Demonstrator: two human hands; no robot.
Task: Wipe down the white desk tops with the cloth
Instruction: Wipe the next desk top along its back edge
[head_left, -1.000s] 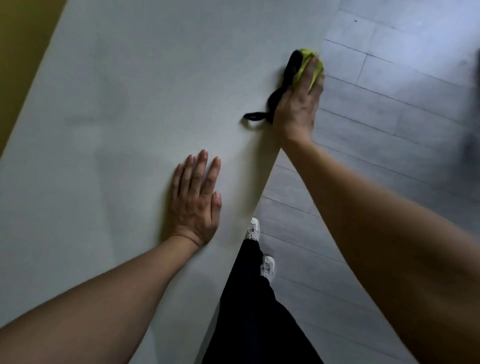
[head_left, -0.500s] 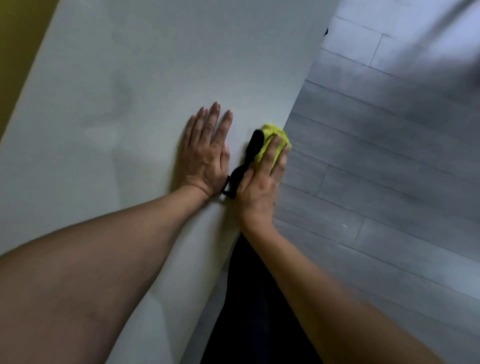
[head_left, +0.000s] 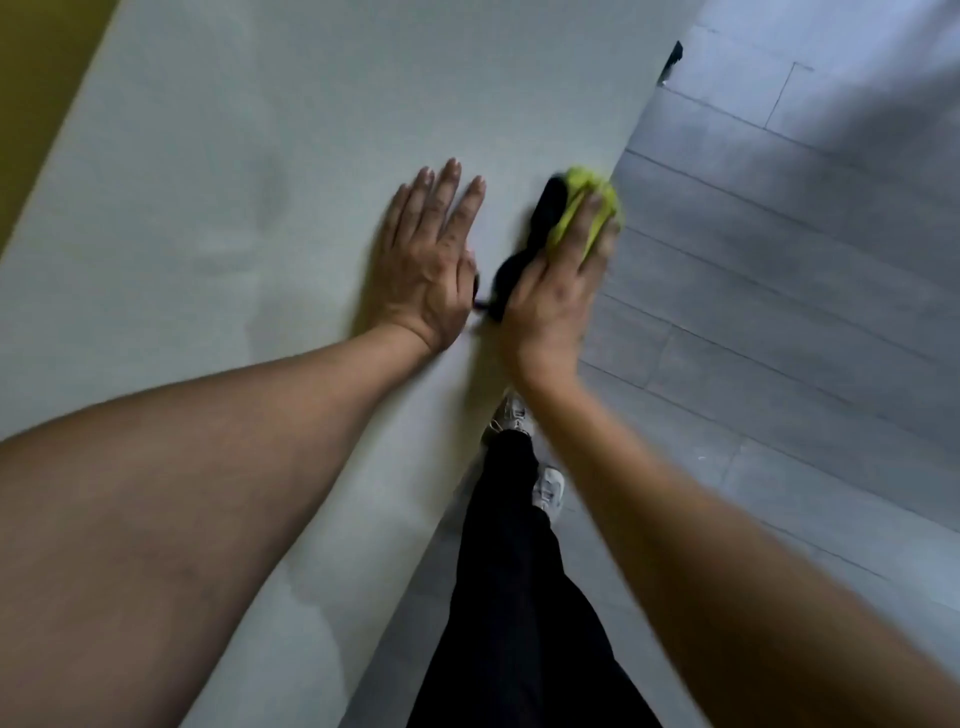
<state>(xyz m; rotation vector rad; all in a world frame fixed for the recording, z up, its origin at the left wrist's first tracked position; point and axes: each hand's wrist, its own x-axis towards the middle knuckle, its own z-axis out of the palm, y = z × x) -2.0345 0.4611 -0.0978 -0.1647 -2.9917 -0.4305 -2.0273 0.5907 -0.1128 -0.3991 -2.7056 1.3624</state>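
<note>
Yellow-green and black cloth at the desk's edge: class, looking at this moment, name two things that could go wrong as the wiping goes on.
1. The yellow-green and black cloth sits right at the white desk top's right edge under the right hand; another outward stroke might push it off onto the grey plank floor.
2. The cloth's black tail lies against the left hand, pressed flat on the desk; it might snag there.

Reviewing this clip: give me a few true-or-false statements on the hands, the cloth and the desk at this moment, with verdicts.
1. The right hand presses the cloth at the desk's edge. True.
2. The left hand grips the cloth. False: it lies flat on the white desk top, fingers straight.
3. The cloth is yellow-green with a black part. True.
4. The cloth lies at the desk's middle. False: it sits by the edge beside the grey floor.
</note>
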